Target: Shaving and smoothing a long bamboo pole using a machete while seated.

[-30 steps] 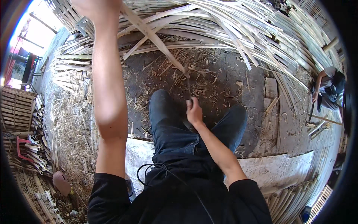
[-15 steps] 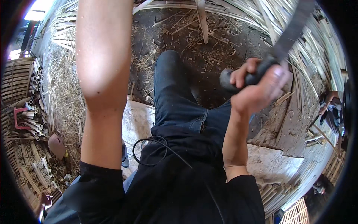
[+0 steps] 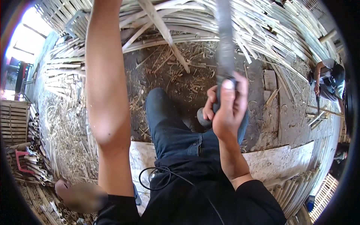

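Note:
My right hand (image 3: 229,107) is wrapped round the dark handle of a large machete, in front of my right thigh. The long grey machete blade (image 3: 225,41) points away from me, almost straight up the view, and its far end is cut off by the top edge. Below the curled fingers shows a rounded dark grey end (image 3: 203,117), which looks like the handle's butt. My left arm (image 3: 107,86) reaches straight forward and leaves the view at the top, so its hand is hidden. A pale split bamboo piece (image 3: 165,35) slants down to the ground between the arm and the blade.
Long bamboo strips (image 3: 180,22) lie heaped across the far side. Shavings (image 3: 187,82) litter the dark ground. A pale sheet (image 3: 277,161) lies beside my lap. At the right, a co-worker (image 3: 332,80) bends over with a tool. Cut bamboo tubes (image 3: 33,165) are stacked at the left.
The machete has swung from slanting right to nearly straight ahead, and my right hand has moved left and lower in the view. The view has tilted up, showing more of the heaped strips.

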Action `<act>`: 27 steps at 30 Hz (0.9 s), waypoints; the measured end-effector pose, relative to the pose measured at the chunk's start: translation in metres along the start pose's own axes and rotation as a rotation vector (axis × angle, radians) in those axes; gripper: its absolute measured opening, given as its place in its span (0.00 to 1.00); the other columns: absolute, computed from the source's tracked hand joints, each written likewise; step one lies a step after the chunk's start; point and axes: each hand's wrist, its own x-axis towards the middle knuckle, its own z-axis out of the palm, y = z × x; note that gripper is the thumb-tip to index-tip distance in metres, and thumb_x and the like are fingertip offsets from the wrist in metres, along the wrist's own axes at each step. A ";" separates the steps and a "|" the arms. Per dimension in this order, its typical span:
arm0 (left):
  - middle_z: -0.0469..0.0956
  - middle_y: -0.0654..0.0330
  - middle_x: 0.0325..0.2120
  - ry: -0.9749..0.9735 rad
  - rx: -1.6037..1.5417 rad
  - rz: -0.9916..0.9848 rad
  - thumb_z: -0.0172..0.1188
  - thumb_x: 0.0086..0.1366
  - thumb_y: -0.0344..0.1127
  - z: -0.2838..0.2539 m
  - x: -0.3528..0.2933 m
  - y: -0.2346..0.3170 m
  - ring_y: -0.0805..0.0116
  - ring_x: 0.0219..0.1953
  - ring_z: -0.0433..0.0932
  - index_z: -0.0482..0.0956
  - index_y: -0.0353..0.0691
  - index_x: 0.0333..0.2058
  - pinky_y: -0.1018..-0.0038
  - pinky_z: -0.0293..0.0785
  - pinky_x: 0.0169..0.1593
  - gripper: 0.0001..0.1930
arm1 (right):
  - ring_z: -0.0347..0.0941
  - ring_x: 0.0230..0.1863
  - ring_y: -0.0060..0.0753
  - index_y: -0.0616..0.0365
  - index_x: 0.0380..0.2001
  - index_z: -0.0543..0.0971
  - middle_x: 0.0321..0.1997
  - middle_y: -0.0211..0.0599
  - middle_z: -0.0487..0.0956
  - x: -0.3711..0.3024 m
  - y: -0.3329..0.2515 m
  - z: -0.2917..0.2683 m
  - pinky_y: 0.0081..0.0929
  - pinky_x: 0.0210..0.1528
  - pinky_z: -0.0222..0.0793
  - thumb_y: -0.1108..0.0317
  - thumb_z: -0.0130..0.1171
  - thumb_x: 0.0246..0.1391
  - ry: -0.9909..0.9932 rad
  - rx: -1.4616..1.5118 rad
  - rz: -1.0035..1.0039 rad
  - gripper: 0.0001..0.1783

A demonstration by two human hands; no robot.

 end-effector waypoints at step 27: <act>0.60 0.72 0.14 0.287 0.245 0.265 0.52 0.71 0.33 0.085 -0.056 0.000 0.80 0.13 0.58 0.63 0.45 0.25 0.78 0.54 0.16 0.14 | 0.64 0.15 0.15 0.61 0.56 0.63 0.25 0.31 0.70 -0.030 -0.006 -0.022 0.18 0.15 0.62 0.62 0.50 0.71 -0.098 0.081 0.037 0.18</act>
